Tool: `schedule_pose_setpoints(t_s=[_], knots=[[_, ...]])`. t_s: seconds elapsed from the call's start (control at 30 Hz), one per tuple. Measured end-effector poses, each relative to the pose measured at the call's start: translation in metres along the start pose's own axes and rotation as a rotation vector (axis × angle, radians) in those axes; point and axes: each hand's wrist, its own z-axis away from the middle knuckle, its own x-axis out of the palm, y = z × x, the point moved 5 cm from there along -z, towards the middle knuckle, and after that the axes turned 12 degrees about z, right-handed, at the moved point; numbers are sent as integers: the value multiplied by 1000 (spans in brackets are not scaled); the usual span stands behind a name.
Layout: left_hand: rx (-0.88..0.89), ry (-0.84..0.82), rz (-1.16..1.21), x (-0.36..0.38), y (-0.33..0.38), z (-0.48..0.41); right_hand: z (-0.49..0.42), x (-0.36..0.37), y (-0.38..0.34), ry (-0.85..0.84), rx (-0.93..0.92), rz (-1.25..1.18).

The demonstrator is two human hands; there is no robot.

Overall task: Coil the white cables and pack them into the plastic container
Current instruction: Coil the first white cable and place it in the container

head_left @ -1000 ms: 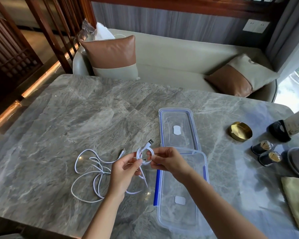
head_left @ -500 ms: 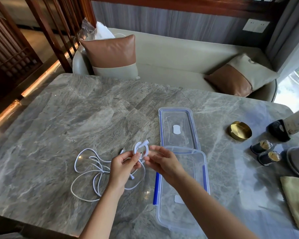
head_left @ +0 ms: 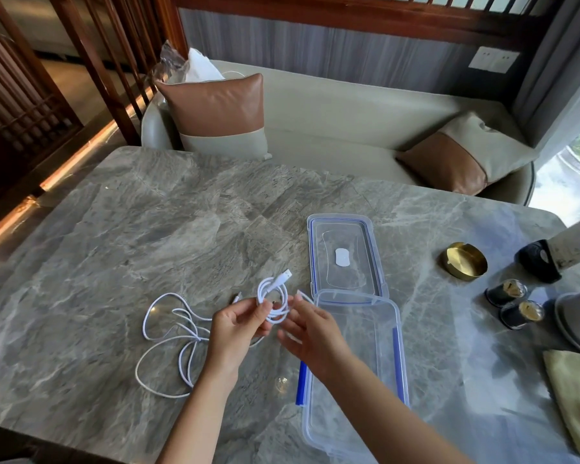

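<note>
**Head view.** A small coiled white cable (head_left: 277, 317) is held above the grey marble worktop (head_left: 114, 262), just left of the far end of the open plastic container (head_left: 397, 329). The coil is pinched between the thumb and fingers (head_left: 240, 306) of the left hand (head_left: 235, 329), and its USB plug (head_left: 284, 275) is pointed up and towards the far right. The right hand (head_left: 315, 334) is shown with its fingers loosely spread and nearly straight, their tips at the right edge of the coil; whether contact is made cannot be told. A loose white cable (head_left: 196, 338) is spread in untidy loops on the worktop, to the left of the left hand. The clear, blue-sealed lid (head_left: 344, 236) is laid flat just beyond the container. At the right of the worktop a brass dish (head_left: 464, 261), two small dark cups (head_left: 506, 291) and a yellow cloth (head_left: 573, 390) are set.
</note>
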Motion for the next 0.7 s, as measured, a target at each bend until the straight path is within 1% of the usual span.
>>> schedule_pose_setpoints(t_s=[0.07, 0.17, 0.23, 0.33, 0.43, 0.5, 0.63, 0.7], knots=[[-105, -42, 12, -2, -5, 0, 1, -6, -10, -27, -51, 172], [-220, -110, -5, -8, -4, -3, 2, -10, -25, -117, -148, 475], [-274, -154, -36, -11, 0, -5, 1, -11, -31, -157, -198, 591], [-307, -169, -81, -12, 4, -7, -3, -12, -37, -210, -230, 674], [-308, -182, -91, -10, 6, -8, -4, -13, -37, -316, -177, 689], [-310, -194, -149, -9, 7, -9, -5, -13, -36, -391, -131, 748], [-321, -287, -296, -7, 16, -11, -9, -14, -39, -417, -112, 886], [-257, -356, -379, -7, 29, -15, -10, -16, -43, -425, -92, 934]])
